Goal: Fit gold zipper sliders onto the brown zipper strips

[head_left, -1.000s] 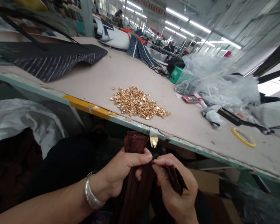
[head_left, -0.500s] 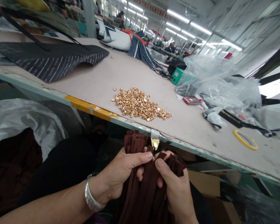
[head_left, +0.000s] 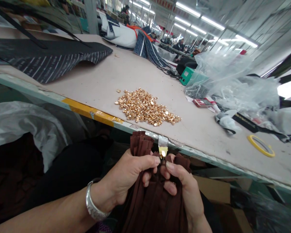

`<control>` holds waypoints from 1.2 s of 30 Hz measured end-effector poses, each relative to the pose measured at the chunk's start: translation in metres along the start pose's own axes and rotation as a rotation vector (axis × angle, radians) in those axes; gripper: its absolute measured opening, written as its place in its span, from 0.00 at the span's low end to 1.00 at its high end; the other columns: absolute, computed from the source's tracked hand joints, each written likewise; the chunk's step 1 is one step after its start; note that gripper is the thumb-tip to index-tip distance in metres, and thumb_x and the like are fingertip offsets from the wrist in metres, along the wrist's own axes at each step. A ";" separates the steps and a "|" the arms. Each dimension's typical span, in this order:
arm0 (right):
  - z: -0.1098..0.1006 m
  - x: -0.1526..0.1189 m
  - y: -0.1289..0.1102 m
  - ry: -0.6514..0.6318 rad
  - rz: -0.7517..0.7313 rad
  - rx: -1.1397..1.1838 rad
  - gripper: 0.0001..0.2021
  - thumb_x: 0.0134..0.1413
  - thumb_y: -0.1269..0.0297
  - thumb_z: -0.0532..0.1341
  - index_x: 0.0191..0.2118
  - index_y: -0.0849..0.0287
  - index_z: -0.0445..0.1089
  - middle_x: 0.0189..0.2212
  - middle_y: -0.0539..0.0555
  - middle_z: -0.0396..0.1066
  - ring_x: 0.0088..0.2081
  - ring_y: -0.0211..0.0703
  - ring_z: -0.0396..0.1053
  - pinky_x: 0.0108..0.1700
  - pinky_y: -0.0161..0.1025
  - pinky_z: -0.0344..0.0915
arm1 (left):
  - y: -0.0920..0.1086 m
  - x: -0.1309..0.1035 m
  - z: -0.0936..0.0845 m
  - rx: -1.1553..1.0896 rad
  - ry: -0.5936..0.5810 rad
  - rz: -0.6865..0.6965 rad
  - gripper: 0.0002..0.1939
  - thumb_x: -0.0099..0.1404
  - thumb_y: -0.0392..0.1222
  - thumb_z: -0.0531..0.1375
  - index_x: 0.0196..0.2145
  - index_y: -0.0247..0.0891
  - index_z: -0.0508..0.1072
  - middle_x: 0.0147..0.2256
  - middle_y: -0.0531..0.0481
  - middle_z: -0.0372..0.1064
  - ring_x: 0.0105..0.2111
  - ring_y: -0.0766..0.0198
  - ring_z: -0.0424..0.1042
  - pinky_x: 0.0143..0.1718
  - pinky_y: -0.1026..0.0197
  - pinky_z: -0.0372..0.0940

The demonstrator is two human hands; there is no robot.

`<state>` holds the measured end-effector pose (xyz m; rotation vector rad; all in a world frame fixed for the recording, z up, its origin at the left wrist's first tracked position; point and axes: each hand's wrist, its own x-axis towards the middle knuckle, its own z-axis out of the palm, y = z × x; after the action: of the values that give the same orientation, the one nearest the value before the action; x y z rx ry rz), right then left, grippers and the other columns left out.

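Note:
My left hand [head_left: 131, 171], with a silver bracelet on its wrist, is closed around a bundle of dark brown zipper tapes [head_left: 141, 144]. Its thumb and forefinger pinch near the end of one strip. Facing it, my right hand [head_left: 184, 187] is closed on more of the brown tapes, thumb against fingertips. The long strips hang down between both hands. Just beyond the fingertips, a small gold zipper slider [head_left: 163, 153] sits at a yellow-and-clear taped holder [head_left: 163, 142] on the table edge. Fingers hide the exact tape ends. A pile of gold zipper sliders [head_left: 145, 108] lies behind on the table.
On the table [head_left: 92, 84] lie dark striped fabric [head_left: 58, 63] at left, a green box [head_left: 186, 76], clear plastic bags [head_left: 232, 77] and a yellow tape roll [head_left: 261, 145] at right. White sacking [head_left: 26, 119] hangs lower left. A cardboard box [head_left: 213, 189] stands below.
Both hands stay on the brown tapes near the holder. My right fingers have shifted and opened slightly around the strips, and the tape ends between the hands sit lower. The view has moved slightly.

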<state>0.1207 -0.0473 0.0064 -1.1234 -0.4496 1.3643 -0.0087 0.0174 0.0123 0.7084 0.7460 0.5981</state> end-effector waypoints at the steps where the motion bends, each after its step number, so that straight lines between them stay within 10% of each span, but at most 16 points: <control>1: 0.000 0.000 0.000 0.003 0.001 -0.003 0.12 0.47 0.64 0.66 0.25 0.60 0.61 0.19 0.45 0.62 0.14 0.25 0.51 0.16 0.24 0.46 | 0.000 0.000 0.000 0.002 0.000 -0.005 0.11 0.51 0.40 0.63 0.17 0.35 0.67 0.13 0.58 0.58 0.14 0.75 0.55 0.15 0.71 0.53; 36: -0.004 0.011 -0.004 -0.051 -0.090 -0.206 0.14 0.52 0.56 0.66 0.26 0.59 0.66 0.14 0.45 0.62 0.15 0.30 0.53 0.18 0.29 0.50 | 0.000 0.008 0.006 0.205 0.049 0.214 0.12 0.59 0.42 0.63 0.21 0.36 0.70 0.19 0.55 0.65 0.18 0.72 0.58 0.19 0.69 0.54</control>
<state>0.1280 -0.0382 0.0041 -1.2224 -0.6822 1.2915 0.0010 0.0207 0.0125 0.9739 0.7897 0.7424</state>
